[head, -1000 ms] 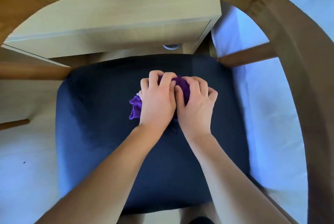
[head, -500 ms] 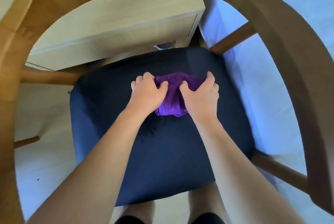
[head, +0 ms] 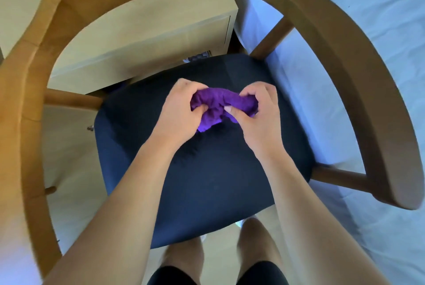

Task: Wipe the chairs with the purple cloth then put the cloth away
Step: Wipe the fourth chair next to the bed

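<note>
Over the middle of the seat, a crumpled purple cloth (head: 220,104) is bunched between both hands. The left hand (head: 177,112) has its fingers curled over the cloth's left end with the thumb pressing in from below, and the right hand (head: 258,112) pinches the right end, thumb and curled fingers closed on the fabric. The cloth arches between the two grips, and a loose fold hangs from its underside toward the seat; whether that fold touches the upholstery cannot be told. Beneath lies the dark navy padded chair seat (head: 207,181), square with rounded corners. Around it runs a curved light-brown wooden back-and-arm rail (head: 354,82), joined to the seat by short wooden struts — one at the left, two at the right. Beyond the seat's far edge stands a pale wooden cabinet (head: 138,39). To the right spreads a wrinkled bluish-white surface (head: 379,9). At the near edge the person's bare legs (head: 184,255) and black shorts (head: 170,277) show between the forearms.
</note>
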Action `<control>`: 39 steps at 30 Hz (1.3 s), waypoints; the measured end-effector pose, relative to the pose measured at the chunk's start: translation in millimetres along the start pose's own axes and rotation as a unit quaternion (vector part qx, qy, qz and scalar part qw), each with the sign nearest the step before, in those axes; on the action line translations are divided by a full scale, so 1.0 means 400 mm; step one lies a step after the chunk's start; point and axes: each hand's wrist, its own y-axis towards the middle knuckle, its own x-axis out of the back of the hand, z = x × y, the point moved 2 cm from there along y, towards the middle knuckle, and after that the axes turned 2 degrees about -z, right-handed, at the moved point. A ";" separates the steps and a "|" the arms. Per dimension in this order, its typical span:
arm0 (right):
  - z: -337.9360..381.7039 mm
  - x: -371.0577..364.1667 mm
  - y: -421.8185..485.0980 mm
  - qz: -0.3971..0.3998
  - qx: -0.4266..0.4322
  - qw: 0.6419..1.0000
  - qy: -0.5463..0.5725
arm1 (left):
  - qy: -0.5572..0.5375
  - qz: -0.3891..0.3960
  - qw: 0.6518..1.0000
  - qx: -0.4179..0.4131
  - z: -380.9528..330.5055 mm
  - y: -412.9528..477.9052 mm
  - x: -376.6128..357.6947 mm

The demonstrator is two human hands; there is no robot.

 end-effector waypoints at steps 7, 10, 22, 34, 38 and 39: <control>0.084 0.108 0.018 0.029 -0.005 0.999 0.042 | -0.030 0.165 0.986 -0.019 -0.088 -0.002 0.108; 0.090 0.127 0.033 -0.006 -0.013 0.999 0.048 | 0.002 0.168 0.986 -0.025 -0.118 0.027 0.116; -0.145 -0.076 0.024 -0.024 -0.058 0.949 -0.309 | 0.255 -0.031 0.966 0.004 0.080 0.034 -0.220; -0.207 -0.152 0.064 -0.065 0.053 0.962 -0.261 | 0.168 -0.045 0.983 -0.052 0.122 0.089 -0.273; -0.197 -0.165 0.133 -0.068 0.080 0.961 -0.257 | 0.145 -0.056 0.987 -0.035 0.107 0.157 -0.260; -0.196 -0.168 0.159 -0.070 0.085 0.959 -0.262 | 0.129 -0.069 0.989 -0.020 0.105 0.179 -0.255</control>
